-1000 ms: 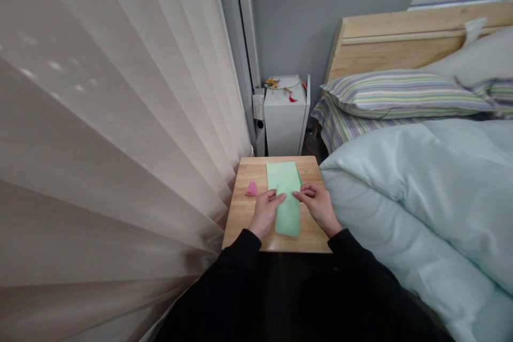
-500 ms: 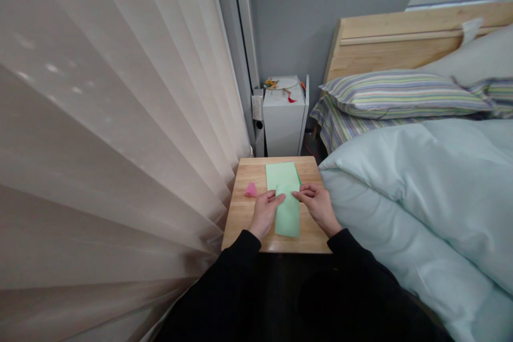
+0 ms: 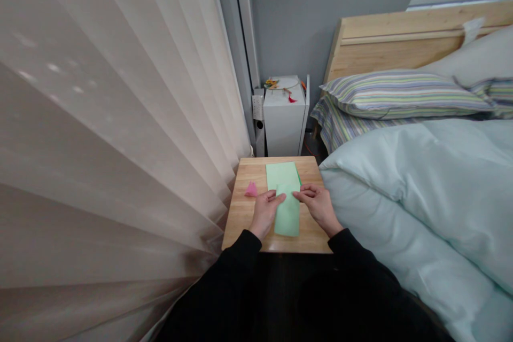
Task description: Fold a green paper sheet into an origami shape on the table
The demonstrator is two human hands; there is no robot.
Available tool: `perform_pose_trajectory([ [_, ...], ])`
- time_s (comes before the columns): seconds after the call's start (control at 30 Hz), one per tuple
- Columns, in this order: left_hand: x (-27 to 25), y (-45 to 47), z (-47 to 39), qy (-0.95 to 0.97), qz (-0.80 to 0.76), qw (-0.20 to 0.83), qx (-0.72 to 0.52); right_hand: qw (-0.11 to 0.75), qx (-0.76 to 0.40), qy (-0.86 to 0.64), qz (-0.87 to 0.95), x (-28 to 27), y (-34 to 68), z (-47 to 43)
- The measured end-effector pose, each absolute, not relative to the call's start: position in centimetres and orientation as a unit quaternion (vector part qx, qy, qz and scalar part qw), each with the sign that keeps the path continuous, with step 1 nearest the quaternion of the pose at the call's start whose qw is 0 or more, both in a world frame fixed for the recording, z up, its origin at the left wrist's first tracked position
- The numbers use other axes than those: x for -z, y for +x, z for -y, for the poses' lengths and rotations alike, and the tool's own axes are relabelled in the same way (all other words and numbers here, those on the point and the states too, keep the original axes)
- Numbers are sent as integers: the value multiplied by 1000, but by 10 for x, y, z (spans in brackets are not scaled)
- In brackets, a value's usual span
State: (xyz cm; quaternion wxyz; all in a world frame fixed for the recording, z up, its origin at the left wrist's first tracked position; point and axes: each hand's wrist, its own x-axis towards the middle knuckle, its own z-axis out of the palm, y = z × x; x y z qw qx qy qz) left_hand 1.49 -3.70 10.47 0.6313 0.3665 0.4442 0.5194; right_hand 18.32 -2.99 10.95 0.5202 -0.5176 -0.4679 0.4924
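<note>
A light green sheet of paper (image 3: 287, 219), longer than it is wide, is held over a small wooden table (image 3: 244, 227). My left hand (image 3: 265, 210) pinches its left edge near the top, thumb on the front. On the opposite edge, my right hand (image 3: 316, 202) pinches the paper between thumb and fingers. Behind it lies a stack of green paper (image 3: 281, 172), partly covered by the held sheet, with a darker green edge showing at the right. A small pink folded paper piece (image 3: 251, 189) rests on the table left of the stack.
A pale pleated curtain (image 3: 132, 117) hangs close on the left. To the right is a bed with a pale blue quilt (image 3: 425, 187) and a striped pillow (image 3: 404, 95). Beyond the table stands a white cabinet (image 3: 282, 128) with small items on top.
</note>
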Motion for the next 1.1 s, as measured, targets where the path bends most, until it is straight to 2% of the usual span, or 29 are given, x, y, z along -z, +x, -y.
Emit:
perform_pose_trajectory([
  [0.27, -110, 12, 36, 362, -469, 607, -530, 503, -499, -508, 490, -103, 183, 29],
  [0.5, -118, 6, 33, 310, -469, 628, -538, 495, -506, -499, 500, -105, 182, 31],
  [0.87, -109, 3, 32, 477, -500, 524, -497, 441, -417, -478, 635, -106, 182, 32],
  [1.1, -104, 5, 31, 466, -478, 575, -473, 442, -412, -478, 637, -103, 182, 32],
])
